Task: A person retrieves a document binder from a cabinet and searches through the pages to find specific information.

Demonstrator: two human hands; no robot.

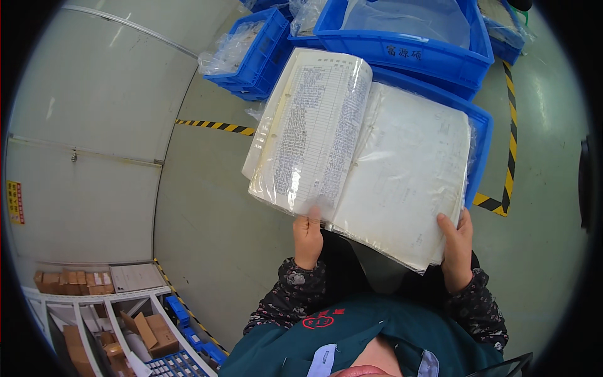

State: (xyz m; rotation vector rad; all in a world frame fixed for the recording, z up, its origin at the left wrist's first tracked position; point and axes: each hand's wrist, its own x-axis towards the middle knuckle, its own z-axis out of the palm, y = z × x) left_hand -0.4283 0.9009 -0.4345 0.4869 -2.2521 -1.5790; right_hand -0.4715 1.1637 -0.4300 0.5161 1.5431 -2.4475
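Observation:
An open binder of clear plastic sleeves lies spread out before me, tilted, its far part over the blue crates. On its left side a printed table page shows through a shiny sleeve; the right side is a mostly white sheet. My left hand grips the lower edge near the spine, thumb on top of the left pages. At the lower right corner my right hand holds the edge, thumb over the sheet and fingers mostly beneath.
Large blue crates with clear plastic liners stand ahead, with a smaller stacked crate at their left. Yellow-black floor tape marks the area. A shelf rack with cardboard boxes stands at lower left, beside a grey wall.

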